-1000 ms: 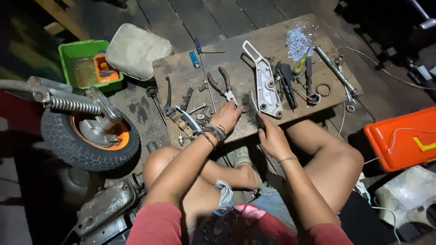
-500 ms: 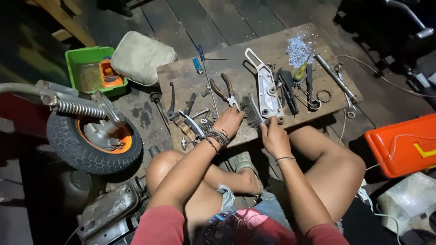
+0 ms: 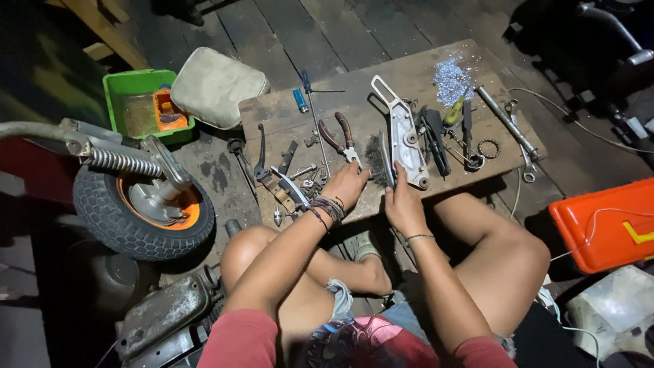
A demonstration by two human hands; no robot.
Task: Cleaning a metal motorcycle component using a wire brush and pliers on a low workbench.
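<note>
Sitting cross-legged on dark floorboards, a person is seen from above with both hands resting at the near edge of a low wooden board used as a counter point(image 3: 415, 75).

Far to the left of the fingers, a small wheel point(image 3: 139, 208) with a knobby tyre and orange hub is seen, with a coil spring point(image 3: 122, 162) above it. Beyond it a green tub point(image 3: 129, 85) is set just beside a pale cushion point(image 3: 216, 87).

Closer in, left of the left-hand fingers, a dark lever point(image 3: 259, 153) and loose bolts are scattered on the counter. The left hand point(image 3: 346, 187), with cords around its wrist, is laid on the counter with its fingers curled together; whether something small is pinched under them cannot be told, since the fingertips are turned away. Red-handled pliers point(image 3: 340, 138) lie just beyond these fingers, nearly touching them.

Between the two hands a wire brush point(image 3: 377, 160) is seen, its dark bristles just beside the right-hand fingers. The right hand point(image 3: 403, 204) is held with its fingers together and raised against the near end of a long silver metal bracket point(image 3: 403, 136), which lies flat on the counter and stretches away from the fingertips. It looks to be touched rather than gripped.

Right of those fingers, dark hand tools point(image 3: 436, 140), a metal ring point(image 3: 488, 148) and a long wrench point(image 3: 507, 123) are laid out, with a heap of shiny metal shavings point(image 3: 453, 78) farther back. Well off to the right, an orange case point(image 3: 603, 225) is set on the floor.
</note>
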